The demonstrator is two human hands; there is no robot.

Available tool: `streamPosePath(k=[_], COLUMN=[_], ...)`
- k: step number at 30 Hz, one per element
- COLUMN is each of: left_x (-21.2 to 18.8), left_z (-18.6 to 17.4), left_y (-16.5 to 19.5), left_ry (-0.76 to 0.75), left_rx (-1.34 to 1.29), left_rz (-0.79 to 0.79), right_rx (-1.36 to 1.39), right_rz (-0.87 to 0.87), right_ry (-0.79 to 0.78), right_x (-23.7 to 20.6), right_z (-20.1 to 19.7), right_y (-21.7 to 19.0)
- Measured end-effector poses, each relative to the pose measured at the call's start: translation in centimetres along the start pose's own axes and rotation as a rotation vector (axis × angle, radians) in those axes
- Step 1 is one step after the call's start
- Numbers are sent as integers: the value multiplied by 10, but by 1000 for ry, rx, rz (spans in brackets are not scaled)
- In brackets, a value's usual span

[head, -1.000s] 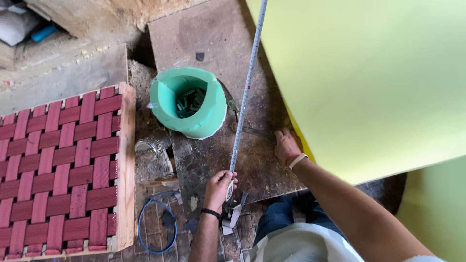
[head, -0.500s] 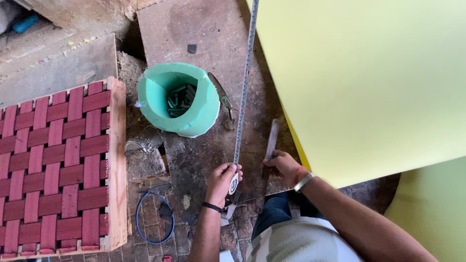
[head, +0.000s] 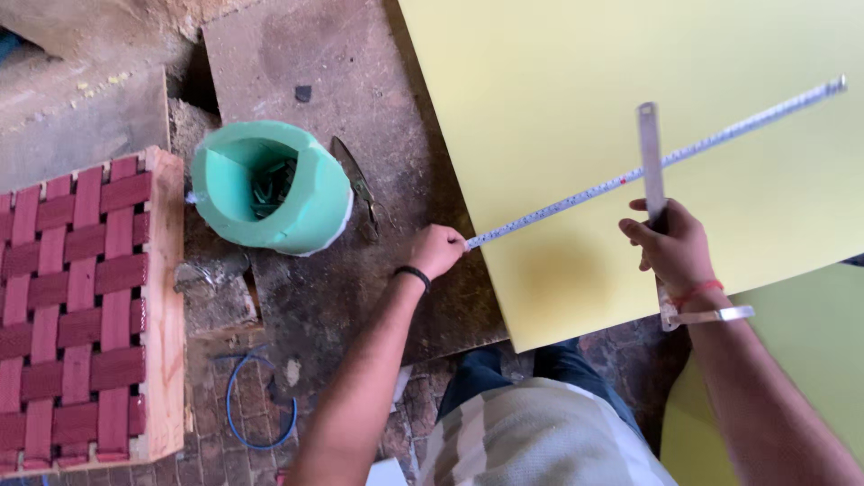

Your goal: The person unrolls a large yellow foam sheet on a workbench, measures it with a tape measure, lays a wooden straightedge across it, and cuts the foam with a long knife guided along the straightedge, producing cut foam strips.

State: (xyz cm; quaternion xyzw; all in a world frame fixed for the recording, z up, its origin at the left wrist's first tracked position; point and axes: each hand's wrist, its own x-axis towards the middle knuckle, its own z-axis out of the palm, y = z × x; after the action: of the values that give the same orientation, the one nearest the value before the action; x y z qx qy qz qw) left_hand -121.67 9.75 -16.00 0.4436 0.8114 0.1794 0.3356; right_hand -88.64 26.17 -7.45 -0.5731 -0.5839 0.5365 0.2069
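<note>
Both grips hold tools over yellow board (head: 558,135); green bucket (head: 274,184) alongside.

left hand (head: 438,249) fisted, right hand (head: 671,247) clenched — arms outstretched

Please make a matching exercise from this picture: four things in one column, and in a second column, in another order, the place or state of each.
Things:
1. tape measure
2. metal square
3. green bucket
4. blue wire loop

Places or states:
A. lying on the brick floor
B. stretched across the yellow board
C. gripped in the right hand
D. beside the red woven seat

Pairs: 1-B, 2-C, 3-D, 4-A
</note>
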Motion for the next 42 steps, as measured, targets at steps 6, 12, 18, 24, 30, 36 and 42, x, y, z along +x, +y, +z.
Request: streamPosePath(k=[6,12,18,24,30,36,42], left_x=[38,40,32,38,43,48,49], left_z=[8,17,25,24,28,35,36], left_y=[3,-19,-28,-15,-14,-18,-17], left_ry=[-111,-80,-47,-36,-59,-48,-35], left_rx=[145,136,81,57,33,18,14], left_rz=[-115,-212,-285,-267,-305,-278,-257], right_rx=[-522,-785,-765,-807,-781,-529,-743], right_rz=[-170,-208,-128,-60,-80,27,-318], right_ry=[-198,-284,-364,-348,-294,-196,147], right_x=[89,128,135,134,126,115,99], right_z=[8,39,59,60,62,9,-124], right_y=[25,35,39,34,30,40,79])
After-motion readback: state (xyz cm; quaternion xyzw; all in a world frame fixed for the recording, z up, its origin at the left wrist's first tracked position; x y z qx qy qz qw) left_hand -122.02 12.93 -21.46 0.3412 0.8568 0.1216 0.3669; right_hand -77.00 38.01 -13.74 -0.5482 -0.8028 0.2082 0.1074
